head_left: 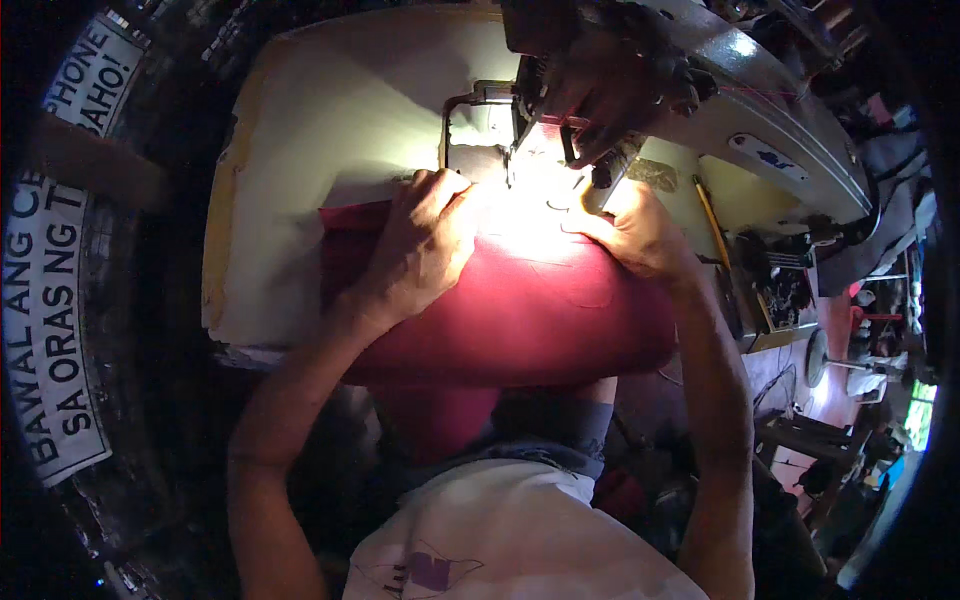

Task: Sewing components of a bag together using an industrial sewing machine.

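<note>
Both hands press flat, fingers spread, on the red fabric: left hand left of the sewing machine's lit needle, right hand right of it, on the pale bench.

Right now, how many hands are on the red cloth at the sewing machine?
2. The left hand presses flat on the red cloth left of the needle; the right hand rests on its right side under the sewing machine head.

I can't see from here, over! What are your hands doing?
Left hand flat on red fabric. Right hand on the fabric beside the sewing machine needle. Nothing blocking, over.
</note>
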